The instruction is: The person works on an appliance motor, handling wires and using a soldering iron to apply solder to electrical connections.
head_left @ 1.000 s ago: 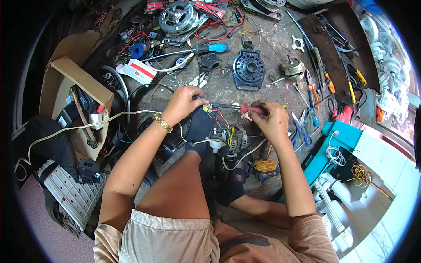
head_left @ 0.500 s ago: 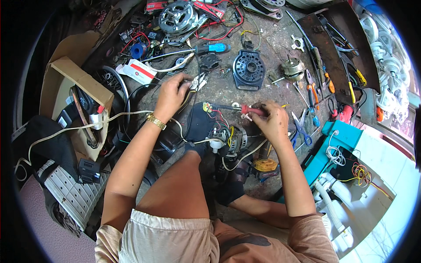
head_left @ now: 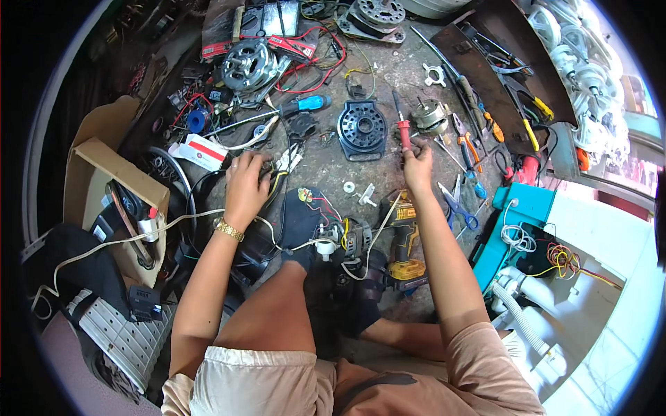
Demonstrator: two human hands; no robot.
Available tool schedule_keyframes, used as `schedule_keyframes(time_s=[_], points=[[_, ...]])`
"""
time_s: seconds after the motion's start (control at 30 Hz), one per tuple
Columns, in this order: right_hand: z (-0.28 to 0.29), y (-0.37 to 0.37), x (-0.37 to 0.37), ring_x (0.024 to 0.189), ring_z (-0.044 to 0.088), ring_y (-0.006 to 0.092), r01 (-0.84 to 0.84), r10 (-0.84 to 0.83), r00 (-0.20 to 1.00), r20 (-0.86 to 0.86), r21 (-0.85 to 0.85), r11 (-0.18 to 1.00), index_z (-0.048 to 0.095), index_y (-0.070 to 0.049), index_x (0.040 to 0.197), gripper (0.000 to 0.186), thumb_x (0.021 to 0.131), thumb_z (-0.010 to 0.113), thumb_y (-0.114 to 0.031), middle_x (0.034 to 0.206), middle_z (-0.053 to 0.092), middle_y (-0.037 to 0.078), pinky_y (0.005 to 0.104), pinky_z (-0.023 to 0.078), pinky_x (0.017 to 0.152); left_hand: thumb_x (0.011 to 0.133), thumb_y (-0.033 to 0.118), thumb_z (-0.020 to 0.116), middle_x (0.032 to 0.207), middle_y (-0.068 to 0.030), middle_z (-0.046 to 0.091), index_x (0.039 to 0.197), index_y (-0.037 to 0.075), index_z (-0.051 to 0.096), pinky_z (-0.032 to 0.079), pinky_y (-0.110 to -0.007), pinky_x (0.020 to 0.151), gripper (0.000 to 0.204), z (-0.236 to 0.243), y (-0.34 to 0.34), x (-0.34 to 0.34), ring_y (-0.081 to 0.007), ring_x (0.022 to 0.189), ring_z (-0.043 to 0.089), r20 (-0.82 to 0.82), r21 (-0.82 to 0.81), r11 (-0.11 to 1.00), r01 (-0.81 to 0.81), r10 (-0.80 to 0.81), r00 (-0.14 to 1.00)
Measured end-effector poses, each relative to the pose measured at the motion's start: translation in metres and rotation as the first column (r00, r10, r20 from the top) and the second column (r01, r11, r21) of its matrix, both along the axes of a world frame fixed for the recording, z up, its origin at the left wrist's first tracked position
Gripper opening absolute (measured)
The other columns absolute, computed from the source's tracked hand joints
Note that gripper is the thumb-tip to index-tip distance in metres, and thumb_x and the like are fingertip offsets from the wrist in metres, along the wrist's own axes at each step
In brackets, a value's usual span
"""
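My right hand is closed on the red handle of a soldering iron, its thin shaft pointing away from me, beside a small round motor. On the left, my left hand rests low over the bench with its fingers curled; what lies under them is hidden. Just past its fingertips are a small white-and-metal piece and dark wires. Between my hands, a small circuit board with thin coloured wires lies on my dark sock. The wires run toward an open motor with a white plastic part.
A black round grille sits ahead. Nearby lie white plastic bits, a yellow drill, blue scissors, orange-handled pliers and a blue screwdriver. A cardboard box stands left, a metal tool tray far right.
The soldering iron has swung away from the circuit board, from pointing left to pointing away from me. My left hand has drawn back slightly from the white-and-metal piece. The whole view has shifted.
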State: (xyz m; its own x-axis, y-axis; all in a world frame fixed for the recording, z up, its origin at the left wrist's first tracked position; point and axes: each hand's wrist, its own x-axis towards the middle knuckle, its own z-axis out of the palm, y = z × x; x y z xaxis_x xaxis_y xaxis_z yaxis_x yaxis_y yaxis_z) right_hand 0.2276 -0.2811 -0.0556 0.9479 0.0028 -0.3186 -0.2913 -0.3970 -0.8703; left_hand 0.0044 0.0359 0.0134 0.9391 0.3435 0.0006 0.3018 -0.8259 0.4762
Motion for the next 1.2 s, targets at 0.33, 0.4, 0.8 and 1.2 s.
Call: schedule_keyframes(time_s=[0.33, 0.4, 0.8, 1.2], points=[[-0.037, 0.036, 0.006, 0.117, 0.061, 0.0444, 0.103, -0.021, 0.969, 0.246, -0.324, 0.940, 0.054, 0.003, 0.126, 0.036, 0.092, 0.064, -0.004, 0.118, 0.064, 0.026, 0.0499, 0.044, 0.104, 0.083, 0.011, 0.074, 0.125, -0.0085, 0.061, 0.118, 0.013, 0.068, 0.036, -0.051, 0.107, 0.035, 0.007, -0.017, -0.006, -0.0333, 0.122, 0.053, -0.015, -0.008, 0.999, 0.031, -0.031, 0.999], [-0.035, 0.039, 0.004, 0.116, 0.061, 0.0452, 0.084, 0.021, 0.953, 0.303, -0.329, 0.940, 0.054, 0.003, 0.125, 0.038, 0.089, 0.065, -0.003, 0.119, 0.064, 0.026, 0.0503, 0.045, 0.103, 0.084, 0.011, 0.073, 0.125, -0.0084, 0.061, 0.117, 0.013, 0.068, 0.036, -0.051, 0.107, 0.034, 0.009, -0.019, -0.010, -0.0333, 0.123, 0.053, -0.031, -0.006, 1.000, 0.031, -0.031, 0.999], [0.000, 0.022, -0.008, 0.113, 0.060, 0.0391, -0.035, 0.312, 0.776, 0.548, -0.457, 0.889, 0.057, -0.001, 0.123, 0.046, 0.083, 0.077, -0.010, 0.119, 0.063, 0.019, 0.0467, 0.046, 0.100, 0.085, 0.012, 0.073, 0.114, -0.0091, 0.062, 0.110, 0.012, 0.071, 0.040, -0.046, 0.094, 0.025, 0.033, -0.039, -0.015, -0.0330, 0.111, 0.056, 0.045, -0.069, 0.995, 0.068, -0.065, 0.997], [0.078, 0.020, -0.117, 0.102, 0.063, 0.0348, -0.694, 0.753, 0.645, 0.131, -0.312, 0.649, 0.078, -0.006, 0.095, 0.011, 0.085, 0.073, -0.005, 0.101, 0.070, 0.013, 0.0439, 0.051, 0.090, 0.085, 0.016, 0.075, 0.092, -0.0074, 0.065, 0.095, 0.011, 0.075, 0.041, -0.044, 0.083, 0.011, 0.031, -0.059, -0.039, -0.0312, 0.095, 0.059, -0.019, -0.156, 0.983, 0.099, -0.104, 0.994]])
